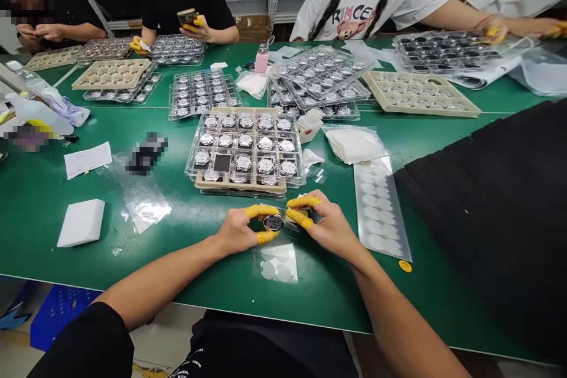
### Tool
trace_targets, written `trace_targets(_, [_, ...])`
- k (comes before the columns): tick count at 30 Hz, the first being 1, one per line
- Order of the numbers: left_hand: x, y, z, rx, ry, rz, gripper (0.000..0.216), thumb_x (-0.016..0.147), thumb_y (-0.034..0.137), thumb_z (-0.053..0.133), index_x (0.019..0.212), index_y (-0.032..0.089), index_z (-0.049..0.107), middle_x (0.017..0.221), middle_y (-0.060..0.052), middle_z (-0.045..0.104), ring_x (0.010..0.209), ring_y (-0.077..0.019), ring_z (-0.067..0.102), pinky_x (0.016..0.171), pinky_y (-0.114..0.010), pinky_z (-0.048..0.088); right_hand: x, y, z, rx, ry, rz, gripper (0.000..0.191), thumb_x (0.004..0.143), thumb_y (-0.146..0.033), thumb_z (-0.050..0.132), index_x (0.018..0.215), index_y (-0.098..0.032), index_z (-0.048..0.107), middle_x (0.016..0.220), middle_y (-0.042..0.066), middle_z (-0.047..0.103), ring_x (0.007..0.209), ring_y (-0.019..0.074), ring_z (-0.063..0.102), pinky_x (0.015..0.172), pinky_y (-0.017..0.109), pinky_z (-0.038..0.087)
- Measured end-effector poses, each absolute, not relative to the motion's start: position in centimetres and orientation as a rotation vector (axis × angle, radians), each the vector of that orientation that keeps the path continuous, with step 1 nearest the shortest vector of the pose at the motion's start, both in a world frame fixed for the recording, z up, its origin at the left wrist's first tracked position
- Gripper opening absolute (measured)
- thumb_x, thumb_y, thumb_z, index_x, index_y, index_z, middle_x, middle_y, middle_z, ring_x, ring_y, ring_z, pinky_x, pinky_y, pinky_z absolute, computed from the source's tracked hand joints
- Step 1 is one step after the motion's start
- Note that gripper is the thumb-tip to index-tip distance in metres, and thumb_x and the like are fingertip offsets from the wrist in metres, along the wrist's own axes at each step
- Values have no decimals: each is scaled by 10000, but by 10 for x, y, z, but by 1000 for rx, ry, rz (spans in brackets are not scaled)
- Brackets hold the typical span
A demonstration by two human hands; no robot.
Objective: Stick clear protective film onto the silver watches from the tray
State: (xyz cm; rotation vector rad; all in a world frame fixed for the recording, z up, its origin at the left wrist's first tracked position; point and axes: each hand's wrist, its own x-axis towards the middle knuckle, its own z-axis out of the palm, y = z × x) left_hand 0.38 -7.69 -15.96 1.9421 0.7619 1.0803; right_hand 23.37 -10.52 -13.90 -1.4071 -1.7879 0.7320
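Observation:
Between the yellow-covered thumb and finger of my left hand (pixel 245 225) is a round watch head (pixel 273 222) with a dark dial, held just above the table. My right hand (pixel 321 220), also in yellow finger cots, is closed beside it, pinching what looks like a thin clear film (pixel 291 223); its edges are hard to make out. Below the hands lies a small clear sheet of round stickers (pixel 279 264). Beyond them stands a stack of clear trays (pixel 190 168) with watch heads in rows, one pocket showing only a dark square.
A longer sheet of round films (pixel 380 207) lies right, below a bag of white wipes (pixel 354 144). A loose yellow finger cot (pixel 404 266) is near it. At left are a white block (pixel 81 223) and a plastic bag (pixel 144 201). Co-workers sit opposite behind more trays (pixel 423 94).

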Motion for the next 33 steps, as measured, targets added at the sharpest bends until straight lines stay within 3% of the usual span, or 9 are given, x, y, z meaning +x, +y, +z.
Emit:
trace_targets(5, [4, -75, -152, 1793, 864, 961, 420, 673, 240, 831, 1077, 179, 734, 1023, -66, 784, 918, -188, 745, 908, -316, 610, 235, -105, -135, -1415, -1847, 657, 105, 892, -291, 642, 914, -250, 736, 855, 58, 684, 833, 217, 609, 708, 366, 492])
trace_targets(10, [9, -70, -150, 1189, 978, 785, 597, 566, 221, 898, 1116, 129, 682, 896, -65, 765, 756, -154, 731, 766, -285, 621, 234, -109, -124, -1216, -1985, 225, 151, 843, -149, 654, 899, -255, 746, 903, 60, 732, 852, 231, 576, 751, 416, 438])
trace_targets(13, [12, -68, -150, 1045, 1016, 789, 613, 540, 162, 905, 1103, 119, 668, 889, -61, 750, 742, -132, 717, 738, -255, 603, 227, -114, -118, -1074, -1742, 475, 164, 824, -156, 700, 893, -293, 759, 919, 37, 706, 829, 202, 584, 730, 383, 470])
trace_targets(16, [13, -69, -151, 1025, 975, 789, 595, 548, 117, 891, 1100, 125, 668, 918, -64, 749, 783, -132, 723, 781, -258, 601, 213, -114, -121, -1100, -1381, 905, 46, 806, -296, 767, 851, -291, 768, 808, 16, 650, 741, 170, 577, 656, 333, 473])
trace_targets(19, [14, -70, -150, 1042, 927, 761, 581, 554, 80, 870, 1099, 129, 674, 926, -60, 751, 792, -126, 725, 808, -260, 601, 200, -110, -131, -1325, -1219, 1107, 257, 704, -422, 847, 883, -250, 780, 789, 27, 673, 734, 174, 585, 689, 344, 488])
trace_targets(22, [13, -70, -149, 1083, 928, 721, 563, 568, 63, 848, 1101, 134, 679, 896, -45, 747, 764, -111, 717, 785, -243, 598, 194, -107, -139, -1444, -1115, 1184, 393, 618, -495, 883, 862, -213, 761, 833, 48, 708, 759, 184, 616, 744, 358, 510])
trace_targets(27, [13, -69, -150, 1148, 944, 691, 566, 569, 65, 841, 1106, 141, 679, 890, -41, 751, 770, -122, 723, 779, -251, 604, 192, -106, -141, -1480, -1030, 1250, 444, 538, -506, 920, 805, -204, 733, 837, 51, 718, 786, 197, 649, 789, 365, 530])
trace_targets(33, [13, -70, -150, 1183, 953, 690, 552, 588, 88, 835, 1113, 144, 674, 889, -40, 757, 782, -129, 730, 786, -258, 610, 183, -109, -143, -1497, -949, 1231, 488, 535, -545, 909, 822, -197, 723, 844, 59, 722, 800, 206, 665, 806, 380, 548])
